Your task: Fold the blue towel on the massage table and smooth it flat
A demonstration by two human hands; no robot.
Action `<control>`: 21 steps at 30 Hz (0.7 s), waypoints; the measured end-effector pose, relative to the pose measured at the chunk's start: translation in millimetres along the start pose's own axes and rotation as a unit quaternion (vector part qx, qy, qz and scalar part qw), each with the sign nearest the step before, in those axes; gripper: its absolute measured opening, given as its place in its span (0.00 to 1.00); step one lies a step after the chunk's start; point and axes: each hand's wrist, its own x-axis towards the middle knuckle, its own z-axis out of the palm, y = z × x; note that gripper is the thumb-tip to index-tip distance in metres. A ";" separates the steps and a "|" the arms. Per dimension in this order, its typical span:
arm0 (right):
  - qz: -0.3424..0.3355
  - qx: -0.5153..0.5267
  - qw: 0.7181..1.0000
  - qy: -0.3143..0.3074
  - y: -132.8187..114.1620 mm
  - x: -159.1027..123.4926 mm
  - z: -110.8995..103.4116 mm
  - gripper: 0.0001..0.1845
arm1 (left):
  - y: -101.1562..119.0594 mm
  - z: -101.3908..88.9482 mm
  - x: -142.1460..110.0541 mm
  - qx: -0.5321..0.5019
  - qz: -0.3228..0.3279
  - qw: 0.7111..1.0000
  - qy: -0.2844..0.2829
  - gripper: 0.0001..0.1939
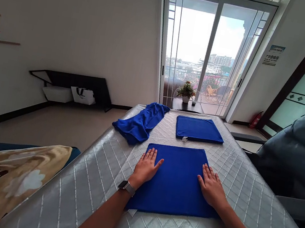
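1. Head view, principal item: one blue cloth (176, 183), spread flat on a silver quilted cover (246, 179), in front of the person and between the two hands. It looks longer from side to side, though foreshortening leaves this uncertain.
2. Left hand (146, 167): palm down, fingers extended, lying on the cloth's left edge; nothing grasped.
3. Right hand (212, 186): palm down along the right edge, fingers extended, thumb apart; nothing grasped. Neither hand is clearly nearer: each has its own edge, the cloth's middle lying inward of both.
4. Folded blue cloth (199, 129), beyond and apart; a white tag (185, 138) at its near edge, illegible.
5. Rumpled blue cloth (143, 124), beyond the left hand, unfolded.
6. Small white label (131, 213), near-left corner of the principal cloth; no readable text.
7. Wall notice (273, 56) and white bag (82, 96): both marked, lettering too small to read.
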 end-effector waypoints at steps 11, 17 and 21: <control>-0.007 0.012 1.000 -0.003 2.0 1.5 -0.3 0.37 | 0.2 -5.1 1.3 0.027 -0.004 0.999 -0.036 0.43; 0.006 0.037 0.999 -0.004 -4.7 -1.6 -8.5 0.37 | 5.7 -13.4 5.2 0.059 -0.008 0.997 -0.045 0.43; 0.003 0.041 0.999 -0.003 -7.1 -3.0 -12.6 0.36 | 53.8 -17.9 -2.1 0.020 0.071 0.996 -0.043 0.42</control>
